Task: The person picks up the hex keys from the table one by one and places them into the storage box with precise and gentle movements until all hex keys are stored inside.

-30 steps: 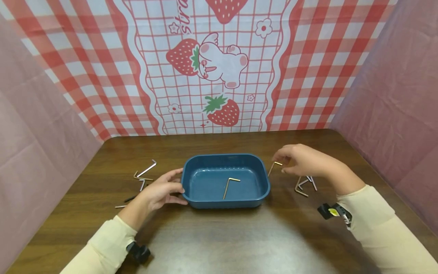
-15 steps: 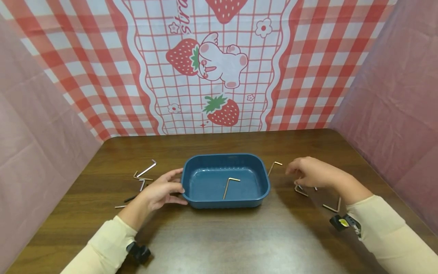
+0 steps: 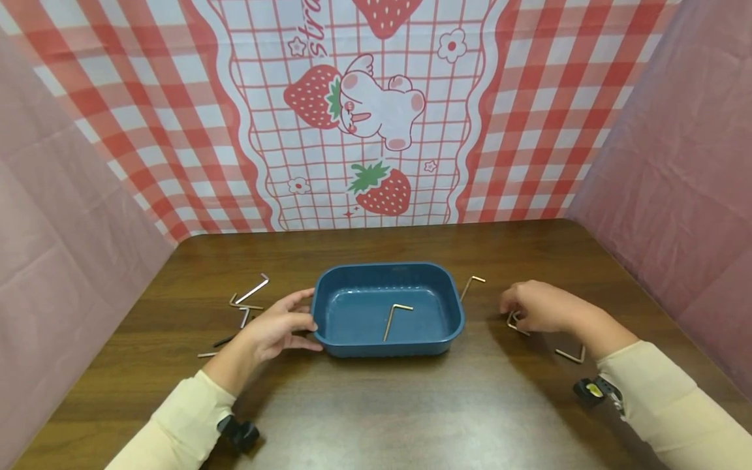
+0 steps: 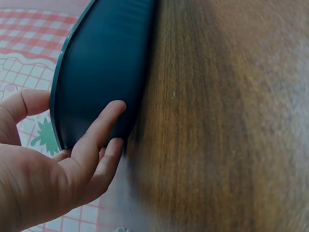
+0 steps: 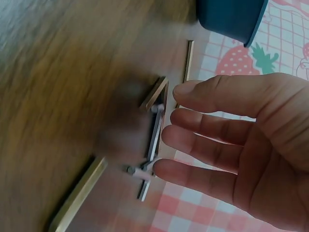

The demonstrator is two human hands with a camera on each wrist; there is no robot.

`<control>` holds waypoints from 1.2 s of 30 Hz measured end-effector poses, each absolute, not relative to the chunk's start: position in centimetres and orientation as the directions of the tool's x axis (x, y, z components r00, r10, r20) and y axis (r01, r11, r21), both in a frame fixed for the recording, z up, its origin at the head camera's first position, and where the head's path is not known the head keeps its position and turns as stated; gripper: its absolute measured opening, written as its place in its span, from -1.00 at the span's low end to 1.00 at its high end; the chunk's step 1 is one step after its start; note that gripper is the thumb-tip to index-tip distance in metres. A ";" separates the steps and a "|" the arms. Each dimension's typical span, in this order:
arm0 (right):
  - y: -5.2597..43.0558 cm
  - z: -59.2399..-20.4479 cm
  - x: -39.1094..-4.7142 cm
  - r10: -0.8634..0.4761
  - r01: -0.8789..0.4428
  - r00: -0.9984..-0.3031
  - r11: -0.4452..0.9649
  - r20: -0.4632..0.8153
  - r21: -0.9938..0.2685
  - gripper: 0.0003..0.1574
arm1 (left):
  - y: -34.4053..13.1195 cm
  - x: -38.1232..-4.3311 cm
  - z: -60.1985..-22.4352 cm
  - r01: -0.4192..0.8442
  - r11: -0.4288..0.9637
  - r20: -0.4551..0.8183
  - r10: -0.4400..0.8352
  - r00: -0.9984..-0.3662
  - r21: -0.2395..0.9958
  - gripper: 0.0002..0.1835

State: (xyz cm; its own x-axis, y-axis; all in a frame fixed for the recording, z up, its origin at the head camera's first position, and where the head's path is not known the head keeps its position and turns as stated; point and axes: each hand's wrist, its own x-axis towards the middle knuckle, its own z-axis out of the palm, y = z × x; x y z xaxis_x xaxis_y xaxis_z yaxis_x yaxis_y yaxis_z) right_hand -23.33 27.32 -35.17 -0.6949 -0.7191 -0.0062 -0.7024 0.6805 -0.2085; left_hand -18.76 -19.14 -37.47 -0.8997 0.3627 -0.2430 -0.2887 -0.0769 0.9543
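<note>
A blue plastic basin [image 3: 364, 313] stands mid-table with one brassy hex key [image 3: 390, 320] lying inside. My left hand [image 3: 276, 329] holds its left end, thumb at the rim [image 4: 57, 87] and other fingers along the outer wall, as the left wrist view shows. To the basin's right, my right hand [image 3: 543, 307] hovers low over a small cluster of hex keys [image 5: 157, 121], some brassy, some silvery. Its fingers are loosely bent with nothing visible between them; contact with the keys is hard to tell. Another hex key [image 3: 469, 286] lies at the basin's right side.
Several hex keys [image 3: 251, 288], brassy, silver and black, lie left of the basin, partly behind the left forearm. One brassy hex key [image 3: 572, 358] lies beside the right wrist. A strawberry-print cloth [image 3: 376, 117] hangs behind the wooden table [image 3: 376, 411].
My right hand has moved right and down, from beside the hex key near the basin to the cluster. The left hand and basin have stayed in place.
</note>
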 end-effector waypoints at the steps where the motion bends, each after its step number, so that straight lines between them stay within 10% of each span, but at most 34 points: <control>1: 27.5 -35.2 -23.4 -0.720 -0.705 -0.694 0.680 0.000 -0.201 -0.69 | -19.1 -18.8 -37.5 -0.288 -0.077 -0.242 0.364 -0.900 0.954 -0.11; 36: 28.5 -36.5 -23.7 -0.732 -0.733 -0.679 0.671 0.062 -0.112 -0.62 | -19.2 -18.7 -37.5 -0.291 -0.087 -0.243 0.359 -0.901 0.953 -0.10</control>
